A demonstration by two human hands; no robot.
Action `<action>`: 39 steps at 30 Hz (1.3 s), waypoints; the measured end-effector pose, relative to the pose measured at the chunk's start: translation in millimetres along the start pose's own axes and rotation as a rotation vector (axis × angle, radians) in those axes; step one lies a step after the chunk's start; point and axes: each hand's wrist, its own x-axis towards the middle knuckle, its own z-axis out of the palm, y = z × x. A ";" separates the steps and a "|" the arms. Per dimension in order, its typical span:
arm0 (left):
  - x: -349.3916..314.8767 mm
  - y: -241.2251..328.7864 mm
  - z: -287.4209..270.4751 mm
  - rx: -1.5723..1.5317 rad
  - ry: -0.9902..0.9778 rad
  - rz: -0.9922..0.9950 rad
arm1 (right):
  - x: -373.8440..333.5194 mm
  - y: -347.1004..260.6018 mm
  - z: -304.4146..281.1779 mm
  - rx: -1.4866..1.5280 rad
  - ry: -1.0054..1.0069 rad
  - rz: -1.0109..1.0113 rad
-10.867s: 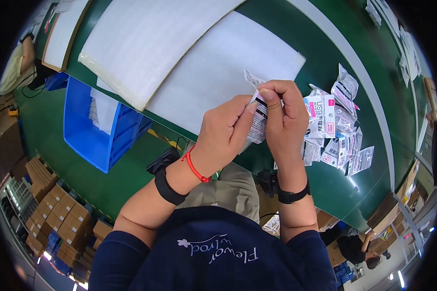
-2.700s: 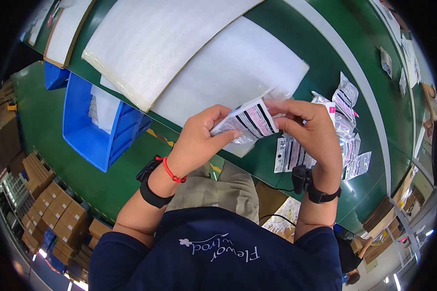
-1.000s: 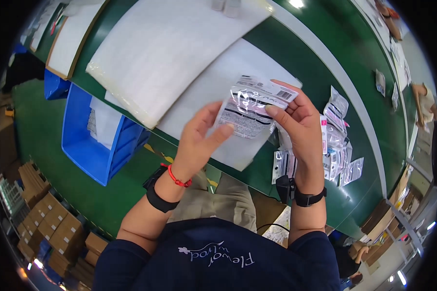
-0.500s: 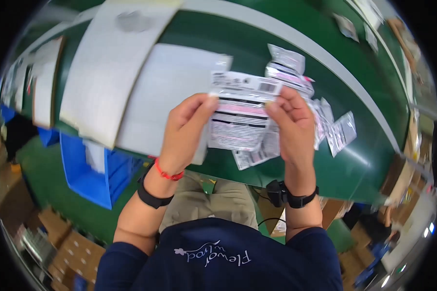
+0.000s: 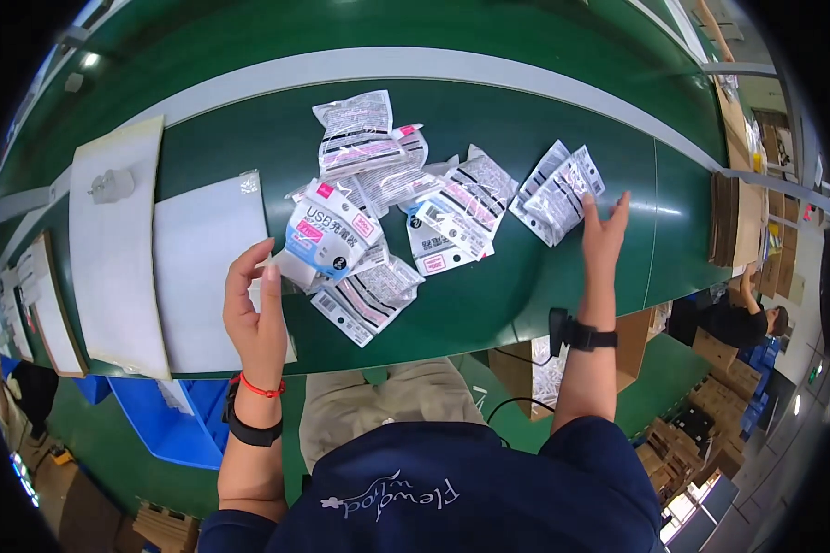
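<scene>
Several clear plastic packets with printed white cards lie in a loose pile on the green worktable (image 5: 489,318). At the pile's left a packet with a white and blue front (image 5: 327,230) faces up. My left hand (image 5: 256,309) is just left of it, thumb and fingers apart, holding nothing. To the right, apart from the pile, two overlapping packets (image 5: 558,195) show their text-covered backs. My right hand (image 5: 604,240) is at their right edge with fingers spread and nothing in its grasp; whether a fingertip touches the packet I cannot tell.
White boards (image 5: 207,263) lie on the table to my left, one bearing a small clear plastic piece (image 5: 112,186). Below the table edge are a blue crate (image 5: 171,429) and an open cardboard box (image 5: 632,346). A person (image 5: 738,318) is at the far right.
The packet that both hands held up has been let go. My hands have moved apart, left and right, and their fingers have opened. The view has shifted, showing more of the pile.
</scene>
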 end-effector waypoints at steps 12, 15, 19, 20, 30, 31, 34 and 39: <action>-0.6 -3.7 12.0 0.360 -0.052 0.283 | -6.6 10.4 29.9 -0.509 -0.432 -0.289; 3.3 -1.5 12.3 0.525 -0.096 0.311 | 11.5 31.2 31.2 -0.501 -0.416 -0.276; 4.6 -0.5 17.5 0.482 -0.121 0.313 | 25.0 40.2 22.5 -0.544 -0.350 -0.268; 3.8 -0.8 14.2 0.471 -0.136 0.324 | 27.3 41.1 16.8 -0.577 -0.305 -0.260; -10.1 -17.6 -15.8 0.500 -0.120 0.307 | 16.6 34.8 51.7 -0.643 -0.359 -0.191; -12.2 -17.9 -17.3 0.504 -0.138 0.303 | 24.1 44.7 43.0 -0.653 -0.349 -0.239; -10.5 -12.8 -10.9 0.510 -0.163 0.292 | 29.0 42.6 25.7 -0.808 -0.192 -0.299; -22.5 -21.3 -22.8 0.513 -0.128 0.233 | 6.6 -109.2 41.4 -0.109 -0.263 -0.398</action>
